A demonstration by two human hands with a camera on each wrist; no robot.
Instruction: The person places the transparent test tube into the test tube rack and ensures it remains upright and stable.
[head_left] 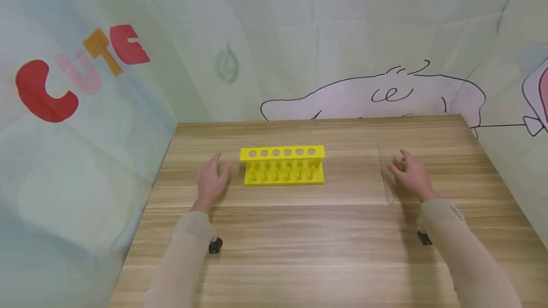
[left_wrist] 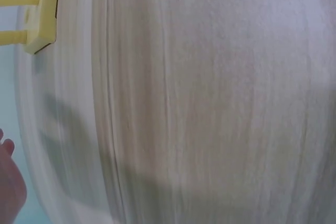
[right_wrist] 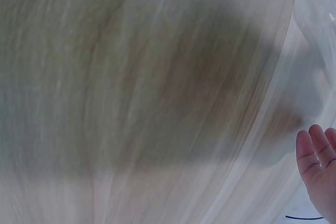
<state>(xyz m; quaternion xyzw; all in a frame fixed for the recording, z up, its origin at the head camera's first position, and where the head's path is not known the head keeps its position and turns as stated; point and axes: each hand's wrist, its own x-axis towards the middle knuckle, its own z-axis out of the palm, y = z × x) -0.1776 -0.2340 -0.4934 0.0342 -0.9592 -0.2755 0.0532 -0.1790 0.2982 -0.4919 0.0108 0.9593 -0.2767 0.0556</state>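
A yellow test tube rack (head_left: pixel 282 178) with a row of round holes stands on the wooden table, left of centre in the head view. Just left of it my left hand (head_left: pixel 211 178) hovers with fingers spread, apart from the rack. On the right lies a clear glass test tube (head_left: pixel 386 175), its rounded end toward me. My right hand (head_left: pixel 413 175) is beside the tube on its right, fingers loosely bent and nothing in them. One end of the rack (left_wrist: pixel 44 14) shows in the left wrist view; the right wrist view catches a few fingers of the right hand (right_wrist: pixel 320 166).
The wood-grain table (head_left: pixel 299 251) ends at the back against a pale cloth backdrop (head_left: pixel 278 37) with a cartoon drawing. Another cloth side with coloured letters (head_left: pixel 47 91) rises along the left edge. Each wrist carries a small black camera (head_left: pixel 215 245).
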